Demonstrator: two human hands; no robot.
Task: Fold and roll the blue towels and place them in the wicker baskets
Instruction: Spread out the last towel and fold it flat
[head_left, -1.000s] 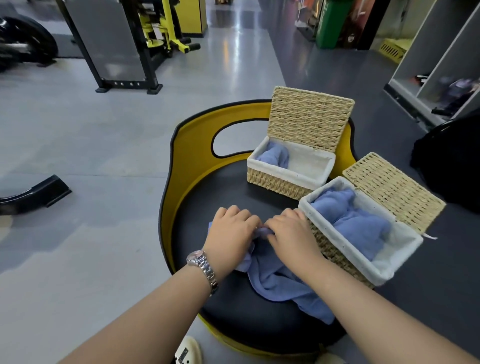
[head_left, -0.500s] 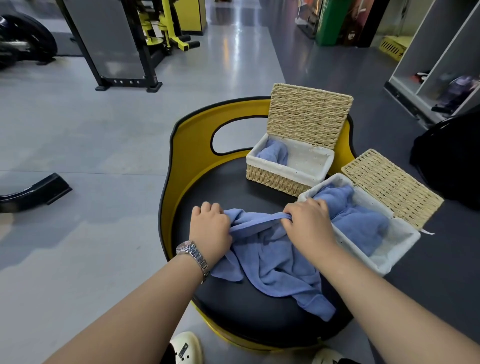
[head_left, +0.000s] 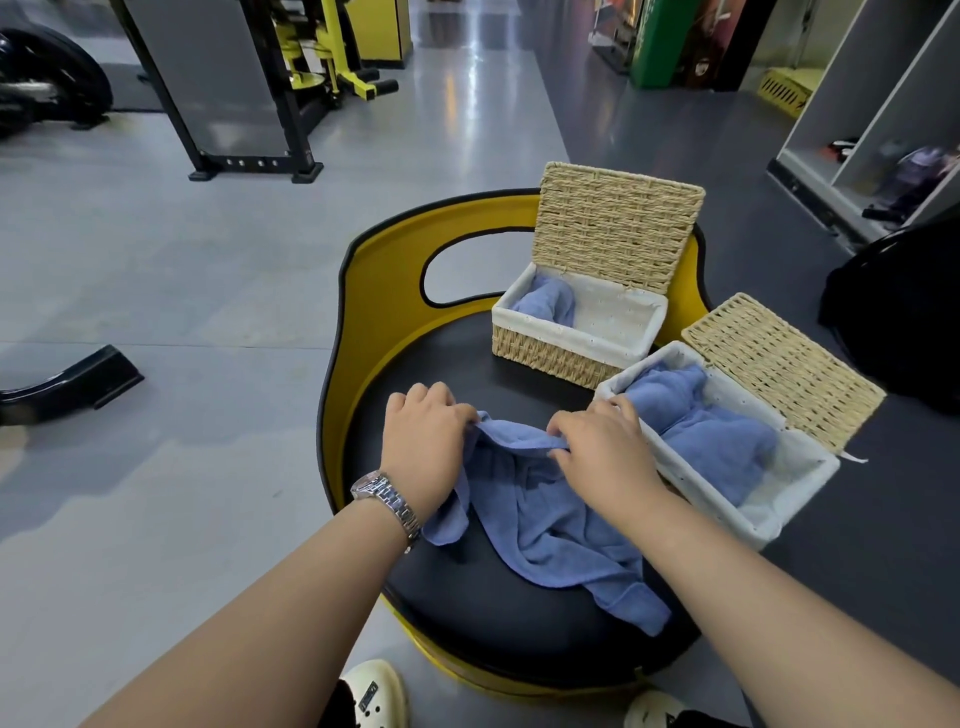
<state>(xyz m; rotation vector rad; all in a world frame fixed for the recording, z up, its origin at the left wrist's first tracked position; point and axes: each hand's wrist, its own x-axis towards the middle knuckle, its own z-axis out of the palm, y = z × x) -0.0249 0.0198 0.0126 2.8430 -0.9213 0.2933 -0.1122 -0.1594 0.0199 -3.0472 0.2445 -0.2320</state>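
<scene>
Both hands pinch the far edge of a crumpled blue towel (head_left: 550, 514) on the black round seat (head_left: 467, 613) — left hand (head_left: 423, 447) at one end, right hand (head_left: 602, 457) touching the near wicker basket (head_left: 727, 499). That basket and the far basket (head_left: 576, 338) each hold towels, lids open. A gym rack (head_left: 249, 104) stands behind; a black bag (head_left: 898, 312) sits right — no writing is legible.
</scene>
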